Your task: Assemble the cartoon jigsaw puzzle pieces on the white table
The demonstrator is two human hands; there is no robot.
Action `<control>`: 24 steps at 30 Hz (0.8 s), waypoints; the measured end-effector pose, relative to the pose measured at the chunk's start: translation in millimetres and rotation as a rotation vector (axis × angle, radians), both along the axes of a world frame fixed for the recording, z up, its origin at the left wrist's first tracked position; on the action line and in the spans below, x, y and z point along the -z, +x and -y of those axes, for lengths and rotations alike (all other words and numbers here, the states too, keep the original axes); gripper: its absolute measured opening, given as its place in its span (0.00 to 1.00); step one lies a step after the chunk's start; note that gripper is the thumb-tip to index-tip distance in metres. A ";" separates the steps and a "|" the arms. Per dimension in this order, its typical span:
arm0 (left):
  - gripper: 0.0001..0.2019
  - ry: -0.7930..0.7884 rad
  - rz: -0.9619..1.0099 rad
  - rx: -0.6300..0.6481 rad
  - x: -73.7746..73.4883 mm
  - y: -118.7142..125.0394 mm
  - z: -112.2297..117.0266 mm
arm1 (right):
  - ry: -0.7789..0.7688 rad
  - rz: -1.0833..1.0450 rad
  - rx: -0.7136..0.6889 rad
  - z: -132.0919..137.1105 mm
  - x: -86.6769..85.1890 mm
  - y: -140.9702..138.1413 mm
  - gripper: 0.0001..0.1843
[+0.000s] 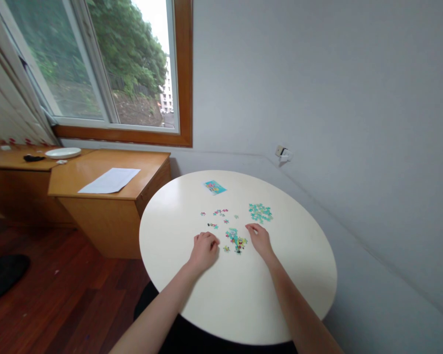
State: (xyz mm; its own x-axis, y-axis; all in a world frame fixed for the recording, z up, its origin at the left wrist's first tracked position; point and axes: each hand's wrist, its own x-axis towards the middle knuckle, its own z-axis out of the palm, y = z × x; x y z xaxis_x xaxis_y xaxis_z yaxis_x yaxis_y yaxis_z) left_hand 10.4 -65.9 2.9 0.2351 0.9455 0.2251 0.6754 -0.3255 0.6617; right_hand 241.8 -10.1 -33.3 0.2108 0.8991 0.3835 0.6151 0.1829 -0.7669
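Observation:
My left hand [204,250] rests on the round cream table [288,275] with its fingers curled under, just left of a small joined cluster of colourful puzzle pieces [236,241]. My right hand [259,239] lies on the cluster's right side, fingers bent in a pinch near its edge; what it pinches is too small to name. A teal joined patch of pieces [260,212] sits further back on the right. Loose pieces [220,213] are scattered behind the hands. A small picture card [214,187] lies near the table's far edge.
A wooden cabinet [107,206] stands left of the table with a white paper sheet [110,180] on it. Further left a white plate [63,153] sits below the window. A grey wall with a small socket [281,153] runs behind and to the right.

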 end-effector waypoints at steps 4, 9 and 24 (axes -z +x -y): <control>0.11 -0.025 0.076 -0.040 2.2 0.7 -2.4 | 0.008 -0.011 -0.004 -0.8 0.7 0.3 0.16; 0.11 0.039 0.079 -0.155 5.9 2.0 -3.2 | -0.004 -0.031 0.004 -1.8 0.8 0.6 0.16; 0.09 0.000 -0.082 -0.180 -1.7 2.6 3.3 | 0.000 -0.034 0.000 -1.3 -0.5 0.3 0.16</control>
State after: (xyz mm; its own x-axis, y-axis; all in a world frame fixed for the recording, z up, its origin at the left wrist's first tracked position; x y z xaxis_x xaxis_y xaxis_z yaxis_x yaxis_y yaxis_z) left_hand 13.0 -69.2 4.6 0.0794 0.9740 0.2124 0.7746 -0.1944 0.6018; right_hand 242.0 -8.8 -32.8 0.2239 0.8991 0.3762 0.5884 0.1830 -0.7876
